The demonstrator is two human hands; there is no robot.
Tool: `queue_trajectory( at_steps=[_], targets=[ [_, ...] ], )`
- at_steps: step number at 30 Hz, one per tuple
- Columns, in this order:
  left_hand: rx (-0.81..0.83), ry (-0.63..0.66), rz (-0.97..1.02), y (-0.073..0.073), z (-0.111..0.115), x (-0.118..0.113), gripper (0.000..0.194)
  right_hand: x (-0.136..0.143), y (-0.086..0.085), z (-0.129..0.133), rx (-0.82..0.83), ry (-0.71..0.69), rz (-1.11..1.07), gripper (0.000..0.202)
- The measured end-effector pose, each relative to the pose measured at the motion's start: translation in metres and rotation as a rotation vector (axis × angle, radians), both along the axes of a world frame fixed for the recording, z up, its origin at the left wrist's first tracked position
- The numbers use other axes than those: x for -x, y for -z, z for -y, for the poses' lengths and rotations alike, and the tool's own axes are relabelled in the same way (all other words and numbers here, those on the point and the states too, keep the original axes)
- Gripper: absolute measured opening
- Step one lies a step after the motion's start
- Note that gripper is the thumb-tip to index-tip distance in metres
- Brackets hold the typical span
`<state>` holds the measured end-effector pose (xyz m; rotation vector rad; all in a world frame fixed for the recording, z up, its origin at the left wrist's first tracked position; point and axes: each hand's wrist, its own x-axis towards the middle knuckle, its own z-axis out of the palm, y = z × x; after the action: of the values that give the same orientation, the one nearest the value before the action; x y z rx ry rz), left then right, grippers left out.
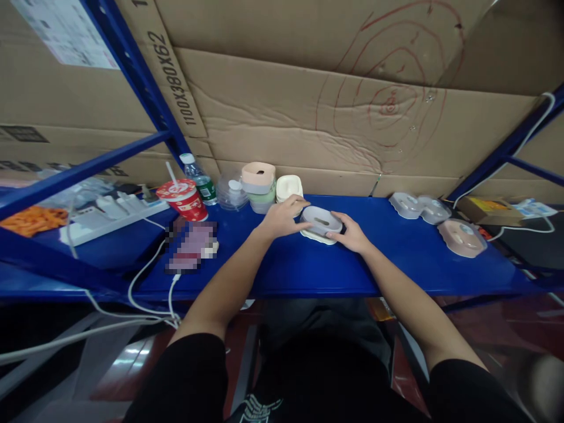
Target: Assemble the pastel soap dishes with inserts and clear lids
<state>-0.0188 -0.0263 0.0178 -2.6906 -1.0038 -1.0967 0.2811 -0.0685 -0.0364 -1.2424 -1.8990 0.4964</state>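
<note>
1. Grasped a gray box [324,214] at both ends, in the fingers of the left hand [282,218] and the right hand [351,234].
2. Held it over a cream tray [318,238] on the blue tabletop [317,270], near a cream container [289,187].

Head-worn view, forward and down, tabletop [317,270] near.

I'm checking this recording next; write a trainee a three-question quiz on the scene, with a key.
1. True or false: a straw stands in the red cup.
2. What is between the left hand and the right hand? A) The plastic bottle; B) The grey oval container; C) The power strip.
3. Fill in: the top piece of the container stack, beside the cream container, is ____ in colour.

Key: 1. True; 2. B; 3. peach.
</note>
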Motion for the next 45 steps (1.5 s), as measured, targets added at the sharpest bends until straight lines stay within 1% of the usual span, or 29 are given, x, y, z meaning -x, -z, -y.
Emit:
queue_trajectory(
  at_steps=[1,2,3,5,7,9,12,13,14,16,17,19,20,22,23,24,26,28,30,31,35,38,41,43,45],
  targets=[
    [0.05,0.016,-0.073,0.001,0.004,-0.006,0.059,0.0,0.0,0.0,0.003,0.002,-0.048,0.09],
    [0.089,0.024,-0.118,0.001,0.006,-0.011,0.06,0.0,0.0,0.001,0.01,-0.001,-0.095,0.089],
    [0.112,0.03,-0.14,0.002,0.007,-0.012,0.057,0.0,-0.001,0.001,0.02,-0.008,-0.139,0.089],
    [0.124,0.044,-0.122,0.004,0.004,-0.012,0.049,0.001,-0.003,0.001,0.032,-0.026,-0.208,0.089],
    [0.125,0.069,-0.038,0.006,-0.001,-0.009,0.047,0.002,-0.006,0.001,0.02,-0.024,-0.246,0.087],
    [0.147,0.108,0.089,0.008,-0.004,-0.008,0.043,0.003,-0.01,0.002,-0.01,0.003,-0.267,0.084],
    [0.262,0.208,0.278,0.011,-0.006,-0.012,0.03,0.002,-0.014,0.003,-0.052,0.043,-0.294,0.079],
    [0.319,0.247,0.327,0.011,-0.005,-0.014,0.032,0.001,-0.014,0.003,-0.06,0.049,-0.304,0.078],
    [0.385,0.284,0.364,0.012,-0.004,-0.016,0.039,0.0,-0.015,0.003,-0.066,0.053,-0.311,0.077],
    [0.525,0.341,0.413,0.013,-0.003,-0.021,0.05,-0.002,-0.015,0.003,-0.093,0.052,-0.316,0.075],
    [0.588,0.364,0.43,0.013,-0.002,-0.022,0.052,-0.003,-0.015,0.003,-0.114,0.046,-0.314,0.074],
    [0.664,0.389,0.441,0.011,-0.001,-0.022,0.054,-0.003,-0.014,0.002,-0.157,0.025,-0.313,0.076],
    [0.661,0.384,0.443,0.008,-0.002,-0.021,0.056,-0.003,-0.014,0.002,-0.166,0.01,-0.317,0.08],
    [0.555,0.328,0.471,-0.002,-0.003,-0.012,0.062,-0.004,-0.014,0.001,-0.144,-0.026,-0.308,0.092],
    [0.459,0.267,0.5,-0.008,-0.005,-0.005,0.065,-0.006,-0.013,0.001,-0.121,-0.044,-0.272,0.094],
    [0.343,0.19,0.544,-0.015,-0.007,0.004,0.068,-0.009,-0.013,0.002,-0.098,-0.061,-0.209,0.092],
    [0.103,-0.038,0.627,-0.03,-0.015,0.024,0.068,-0.018,-0.013,0.006,-0.052,-0.104,-0.029,0.078],
    [-0.067,-0.271,0.69,-0.042,-0.026,0.043,0.07,-0.028,-0.011,0.01,0.0,-0.174,0.147,0.062],
    [-0.128,-0.427,0.704,-0.048,-0.039,0.056,0.072,-0.035,-0.009,0.013,0.044,-0.246,0.254,0.052],
    [-0.127,-0.479,0.698,-0.048,-0.046,0.06,0.073,-0.038,-0.008,0.014,0.049,-0.264,0.291,0.048],
    [-0.024,-0.59,0.648,-0.037,-0.064,0.061,0.074,-0.038,-0.008,0.015,-0.025,-0.263,0.374,0.028],
    [0.023,-0.632,0.637,-0.03,-0.069,0.058,0.081,-0.033,-0.013,0.019,-0.044,-0.302,0.334,0.016],
    [0.044,-0.615,0.631,-0.026,-0.071,0.058,0.092,-0.026,-0.023,0.026,-0.05,-0.296,0.198,0.022],
    [0.055,-0.592,0.625,-0.025,-0.07,0.058,0.098,-0.017,-0.033,0.025,-0.104,-0.237,0.12,0.025],
    [0.058,-0.573,0.619,-0.023,-0.068,0.058,0.103,-0.003,-0.045,0.016,-0.186,-0.177,0.103,0.027]
  ],
)
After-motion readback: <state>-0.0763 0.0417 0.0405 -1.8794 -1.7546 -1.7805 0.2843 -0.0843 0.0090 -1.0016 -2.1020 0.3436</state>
